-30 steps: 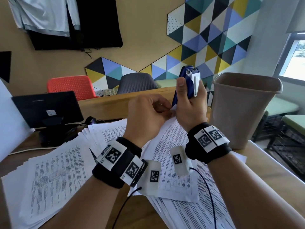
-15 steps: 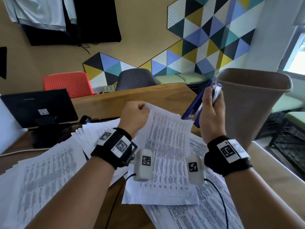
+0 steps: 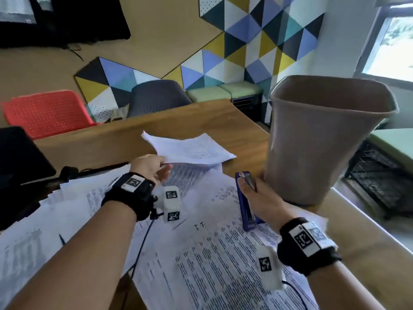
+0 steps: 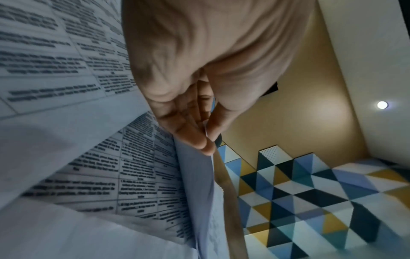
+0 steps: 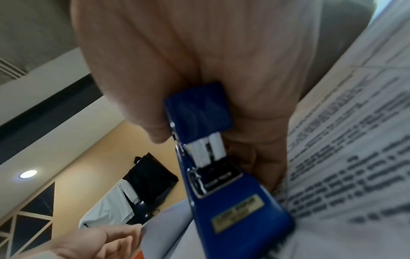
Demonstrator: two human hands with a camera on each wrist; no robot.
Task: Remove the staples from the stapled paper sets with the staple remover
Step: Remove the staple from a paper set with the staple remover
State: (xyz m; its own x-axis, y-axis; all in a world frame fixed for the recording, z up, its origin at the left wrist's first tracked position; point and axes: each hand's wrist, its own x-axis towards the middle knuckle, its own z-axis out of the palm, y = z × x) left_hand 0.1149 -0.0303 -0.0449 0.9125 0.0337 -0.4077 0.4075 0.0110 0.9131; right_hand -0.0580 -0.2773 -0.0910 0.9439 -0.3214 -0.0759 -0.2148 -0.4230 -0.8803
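Fingers (image 4: 195, 138) of the left hand (image 3: 149, 167) pinch a paper set (image 3: 190, 148); the right hand (image 3: 261, 198) grips the blue staple remover (image 3: 244, 211) over the desk (image 3: 362, 249).

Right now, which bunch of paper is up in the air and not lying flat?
The bunch of paper that the left hand pinches by its edge, beyond the other sheets. It hangs above the desk; all the rest lie flat.

Paper set (image 3: 190, 148) and staple remover (image 3: 245, 202) now lowered.
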